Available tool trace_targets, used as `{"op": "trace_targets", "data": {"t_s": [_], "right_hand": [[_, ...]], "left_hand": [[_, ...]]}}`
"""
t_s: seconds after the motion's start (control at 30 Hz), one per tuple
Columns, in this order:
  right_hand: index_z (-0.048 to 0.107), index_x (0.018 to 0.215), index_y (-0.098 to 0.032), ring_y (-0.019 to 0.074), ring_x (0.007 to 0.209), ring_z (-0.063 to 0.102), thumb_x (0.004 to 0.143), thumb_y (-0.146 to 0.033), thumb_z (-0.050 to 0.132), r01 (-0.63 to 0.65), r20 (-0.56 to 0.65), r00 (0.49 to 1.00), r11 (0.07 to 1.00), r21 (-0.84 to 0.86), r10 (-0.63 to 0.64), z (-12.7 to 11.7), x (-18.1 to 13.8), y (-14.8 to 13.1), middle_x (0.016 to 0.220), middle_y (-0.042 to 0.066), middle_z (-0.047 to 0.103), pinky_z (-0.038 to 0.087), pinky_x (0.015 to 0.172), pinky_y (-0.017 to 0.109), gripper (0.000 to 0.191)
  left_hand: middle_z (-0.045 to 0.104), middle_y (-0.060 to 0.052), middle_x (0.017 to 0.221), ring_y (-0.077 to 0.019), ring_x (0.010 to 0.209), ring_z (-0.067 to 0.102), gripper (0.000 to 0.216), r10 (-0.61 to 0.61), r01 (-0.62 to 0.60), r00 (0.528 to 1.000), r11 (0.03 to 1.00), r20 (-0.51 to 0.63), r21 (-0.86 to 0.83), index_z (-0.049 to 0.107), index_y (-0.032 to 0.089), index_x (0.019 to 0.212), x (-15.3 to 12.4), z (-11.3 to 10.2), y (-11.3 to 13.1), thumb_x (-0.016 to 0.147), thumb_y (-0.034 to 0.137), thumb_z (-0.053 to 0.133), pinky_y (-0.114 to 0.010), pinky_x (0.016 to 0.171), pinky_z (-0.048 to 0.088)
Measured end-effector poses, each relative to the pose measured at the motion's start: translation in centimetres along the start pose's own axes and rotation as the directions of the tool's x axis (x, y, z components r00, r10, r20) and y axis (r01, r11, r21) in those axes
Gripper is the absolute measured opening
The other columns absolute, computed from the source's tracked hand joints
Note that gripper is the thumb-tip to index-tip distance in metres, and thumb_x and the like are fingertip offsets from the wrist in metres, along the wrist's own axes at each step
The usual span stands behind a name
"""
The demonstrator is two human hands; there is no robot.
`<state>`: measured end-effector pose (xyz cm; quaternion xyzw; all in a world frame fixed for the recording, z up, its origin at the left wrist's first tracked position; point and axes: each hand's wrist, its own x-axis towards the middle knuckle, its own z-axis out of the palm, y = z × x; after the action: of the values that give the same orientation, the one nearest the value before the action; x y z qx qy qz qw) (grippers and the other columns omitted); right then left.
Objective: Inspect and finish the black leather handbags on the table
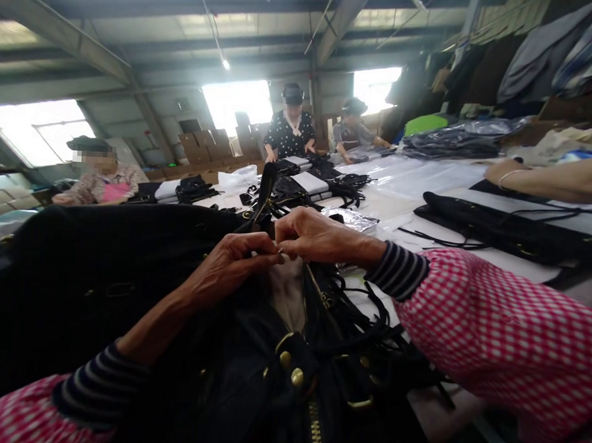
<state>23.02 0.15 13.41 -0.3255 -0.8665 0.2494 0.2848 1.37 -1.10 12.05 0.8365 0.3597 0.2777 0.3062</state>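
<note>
A black handbag (123, 292) with gold studs, gold rings and a gold zipper lies in front of me, its beige lining showing at the opening. My left hand (229, 261) and my right hand (315, 236) meet at the top of that opening, fingertips pinched together on a small part of the bag that I cannot make out. A black strap (267, 187) stands up just behind my fingers. Thin black cords (365, 318) trail from the bag to the right.
The long white table (412, 181) carries more black bags (504, 226) and packed items. Three people work at the far side and left. Another person's forearm with a bracelet (551, 179) rests at the right. Cardboard boxes (200, 147) stand behind.
</note>
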Motion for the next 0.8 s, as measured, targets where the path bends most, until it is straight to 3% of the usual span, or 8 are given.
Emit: {"op": "trace_targets", "data": {"t_s": [0.17, 0.33, 0.43, 0.5, 0.6, 0.67, 0.73, 0.8], "right_hand": [[0.067, 0.078, -0.014, 0.0083, 0.051, 0.053, 0.081, -0.013, 0.061, -0.089, 0.053, 0.995, 0.986, 0.140, 0.082, -0.5, -2.1, 1.3, 0.061, -0.005, 0.059, 0.037, 0.049, 0.020, 0.007], [0.068, 0.075, -0.014, 0.0097, 0.051, 0.054, 0.082, -0.026, 0.065, -0.192, -0.117, 0.969, 0.962, 0.195, 0.218, -1.4, -3.5, 2.8, 0.065, -0.001, 0.063, 0.039, 0.048, 0.022, 0.014], [0.068, 0.079, -0.014, 0.0092, 0.050, 0.052, 0.083, -0.034, 0.067, -0.139, -0.175, 0.962, 0.929, 0.343, 0.209, -2.2, -1.6, 1.6, 0.066, 0.001, 0.065, 0.036, 0.045, 0.021, 0.020], [0.069, 0.090, -0.015, 0.0108, 0.055, 0.056, 0.085, -0.036, 0.067, -0.007, -0.265, 0.957, 0.919, 0.394, 0.121, -2.9, 1.0, 0.1, 0.074, 0.002, 0.068, 0.039, 0.046, 0.021, 0.022], [0.069, 0.101, -0.015, 0.0152, 0.076, 0.063, 0.089, -0.033, 0.063, 0.165, -0.463, 0.884, 0.965, 0.203, -0.054, -4.0, 6.3, -0.8, 0.092, 0.005, 0.070, 0.050, 0.063, 0.025, 0.022], [0.070, 0.100, -0.015, 0.0177, 0.090, 0.063, 0.092, -0.026, 0.057, 0.042, -0.508, 0.857, 0.994, -0.099, -0.087, -4.8, 9.7, 0.7, 0.098, 0.007, 0.071, 0.049, 0.079, 0.029, 0.019], [0.072, 0.100, -0.016, 0.0196, 0.096, 0.063, 0.093, -0.020, 0.053, -0.179, -0.451, 0.892, 0.933, -0.313, 0.020, -5.5, 12.1, 3.9, 0.100, 0.008, 0.072, 0.045, 0.085, 0.030, 0.020], [0.074, 0.092, -0.015, 0.0195, 0.090, 0.065, 0.087, -0.017, 0.059, -0.293, -0.330, 0.929, 0.879, -0.375, 0.169, -6.0, 13.0, 7.8, 0.091, 0.007, 0.073, 0.045, 0.079, 0.027, 0.016]], "left_hand": [[0.066, 0.000, 0.080, -0.0164, 0.079, 0.059, 0.029, -0.009, 0.010, 1.000, 0.998, -0.010, 0.056, 0.071, 0.018, 0.086, 0.0, 1.0, -0.7, 0.091, 0.046, 0.065, -0.025, 0.073, 0.042], [0.066, 0.000, 0.079, -0.0141, 0.074, 0.058, 0.017, 0.126, -0.101, 0.991, 0.904, -0.034, 0.416, 0.067, 0.019, 0.082, -0.2, 3.8, -2.0, 0.094, 0.026, 0.057, -0.026, 0.068, 0.036], [0.063, 0.000, 0.075, -0.0134, 0.067, 0.054, 0.019, 0.228, -0.160, 0.972, 0.823, -0.057, 0.546, 0.062, 0.019, 0.079, -0.2, 4.9, -2.8, 0.096, 0.023, 0.053, -0.027, 0.063, 0.031], [0.062, -0.001, 0.073, -0.0139, 0.066, 0.055, 0.021, 0.270, -0.190, 0.961, 0.796, -0.056, 0.574, 0.059, 0.019, 0.078, -0.3, 5.2, -3.3, 0.097, 0.024, 0.052, -0.028, 0.062, 0.032], [0.062, -0.001, 0.074, -0.0146, 0.070, 0.058, 0.023, 0.329, -0.242, 0.943, 0.794, -0.059, 0.557, 0.057, 0.019, 0.078, -0.5, 5.4, -3.6, 0.099, 0.024, 0.049, -0.027, 0.064, 0.035], [0.062, -0.001, 0.073, -0.0144, 0.070, 0.057, 0.023, 0.353, -0.258, 0.933, 0.796, -0.074, 0.547, 0.056, 0.019, 0.077, -0.7, 5.5, -3.7, 0.099, 0.021, 0.050, -0.028, 0.064, 0.035], [0.060, -0.001, 0.072, -0.0141, 0.068, 0.055, 0.023, 0.360, -0.259, 0.929, 0.800, -0.087, 0.541, 0.054, 0.018, 0.075, -0.7, 5.5, -3.6, 0.098, 0.018, 0.051, -0.028, 0.063, 0.034], [0.059, -0.001, 0.071, -0.0140, 0.068, 0.054, 0.023, 0.370, -0.261, 0.922, 0.809, -0.111, 0.527, 0.054, 0.019, 0.074, -0.8, 5.6, -3.6, 0.097, 0.017, 0.052, -0.028, 0.062, 0.034]]}}
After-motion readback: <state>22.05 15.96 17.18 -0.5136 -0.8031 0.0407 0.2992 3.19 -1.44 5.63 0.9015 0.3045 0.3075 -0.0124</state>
